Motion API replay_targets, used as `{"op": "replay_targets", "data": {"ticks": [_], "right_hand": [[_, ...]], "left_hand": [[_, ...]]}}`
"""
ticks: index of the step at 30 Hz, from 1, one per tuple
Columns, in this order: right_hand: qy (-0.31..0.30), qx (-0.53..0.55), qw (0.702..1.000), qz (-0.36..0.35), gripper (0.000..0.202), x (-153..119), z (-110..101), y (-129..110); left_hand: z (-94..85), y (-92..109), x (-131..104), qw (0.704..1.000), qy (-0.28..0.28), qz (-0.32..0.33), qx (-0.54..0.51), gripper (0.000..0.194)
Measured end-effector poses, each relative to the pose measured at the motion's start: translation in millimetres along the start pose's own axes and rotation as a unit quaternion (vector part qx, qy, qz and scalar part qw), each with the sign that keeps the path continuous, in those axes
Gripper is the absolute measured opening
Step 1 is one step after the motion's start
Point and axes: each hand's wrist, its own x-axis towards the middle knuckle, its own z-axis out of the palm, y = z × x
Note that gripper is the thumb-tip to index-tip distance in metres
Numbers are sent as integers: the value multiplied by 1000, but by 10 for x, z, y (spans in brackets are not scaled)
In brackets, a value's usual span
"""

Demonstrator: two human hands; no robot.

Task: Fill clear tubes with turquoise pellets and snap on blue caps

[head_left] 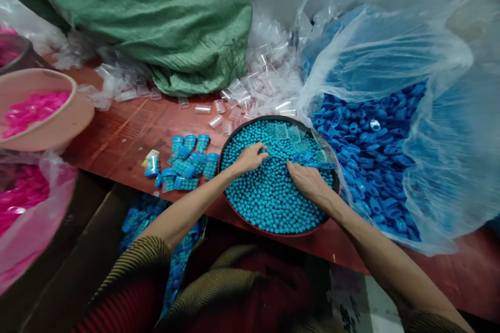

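The blue beads [273, 192] fill a round tray [227, 199] at the centre of the frame. They look light, hard and smooth, likely to roll and slip from a pinch, so cupped fingers should gather them better; the tray itself would be best taken by opposite sides of its rim, kept level. The left hand [251, 158] is over the beads, its fingers loosely curled; whether it grips anything, I cannot tell. The right hand [308, 181] has its fingers bent down at the beads, beside a few blue caps [302, 157]; its grip is hidden too. Clear tubes [281, 131] lie on the beads near the far rim. They seem light and thin-walled, best held gently round the sides.

Just left of the tray, capped containers [189, 164] with beads inside sit in a cluster on the red table [128, 138]. Beyond the tray, more empty tubes [269, 78] are heaped beside a green sack [156, 15] at upper left. At right, a plastic bag [441, 166] lies open around a pile of blue pieces [375, 151]. At far left stands a pink basin [80, 109] of pink pieces [35, 109].
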Motion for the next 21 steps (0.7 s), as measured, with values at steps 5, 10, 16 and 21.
{"op": "replay_targets", "data": {"ticks": [5, 10, 16, 21], "right_hand": [[16, -2, 999, 30, 29, 2, -10, 72], [154, 104, 982, 19, 21, 57, 85, 175], [135, 482, 863, -58, 20, 111, 123, 121], [77, 606, 791, -42, 20, 110, 52, 37]], "left_hand": [[-44, 31, -198, 960, -105, -76, -247, 13], [6, 51, -343, 940, -132, -85, -302, 11], [107, 36, -406, 981, -88, 17, -171, 16], [154, 13, -458, 985, -60, 81, -139, 29]]}}
